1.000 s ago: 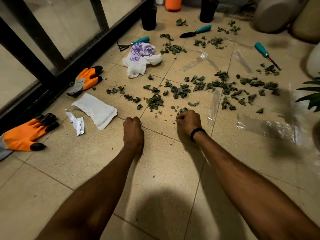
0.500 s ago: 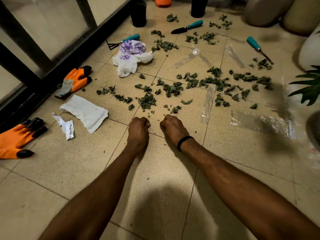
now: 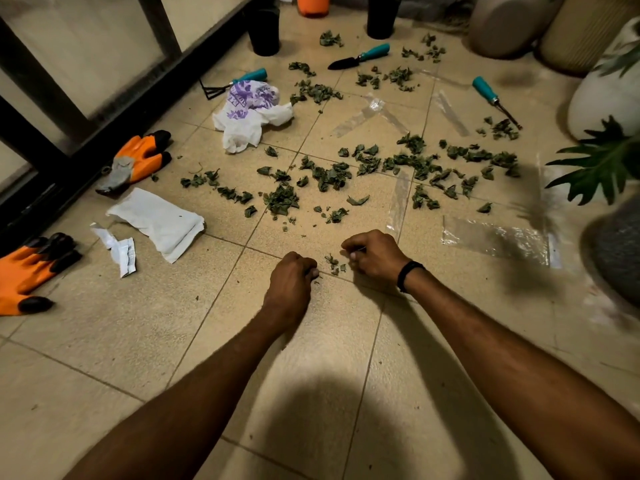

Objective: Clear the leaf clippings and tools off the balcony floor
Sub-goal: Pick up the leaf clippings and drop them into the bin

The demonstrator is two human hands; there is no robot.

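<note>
Obs., standing by the balcony floor (image 3: 104, 323):

- L hand (image 3: 292, 275): knuckles down on tile, fingers curled tight together into palm. Can't tell if anything is inside the fist.
- R hand (image 3: 372, 256): also down on tile, fingers curled under, tips facing L hand. Black wristband (image 3: 408, 271) on wrist. No clipping seen in its grip.
- Small clump of leaf bits (image 3: 334, 265) lies on tile between the two hands, just beside both sets of fingertips.
- Main leaf clippings (image 3: 325, 178) scattered across tiles beyond the hands, in a loose band L to R, w/ more patches farther back.
- Tools, all teal-handled, all on floor and well apart from the hands: trowel (image 3: 360, 58) far centre; hand rake (image 3: 235, 83) by the door frame, touching the printed bag (image 3: 252, 112); thin pointed tool (image 3: 491, 98) far R.
- Orange gloves: one (image 3: 138, 161) by the door track, other (image 3: 24, 271) at L edge.
- White cloth (image 3: 159, 223) and torn wrapper (image 3: 119, 247) lie L of the hands.
- Clear plastic sheet (image 3: 495, 240) flat on the floor, R of R hand.
</note>
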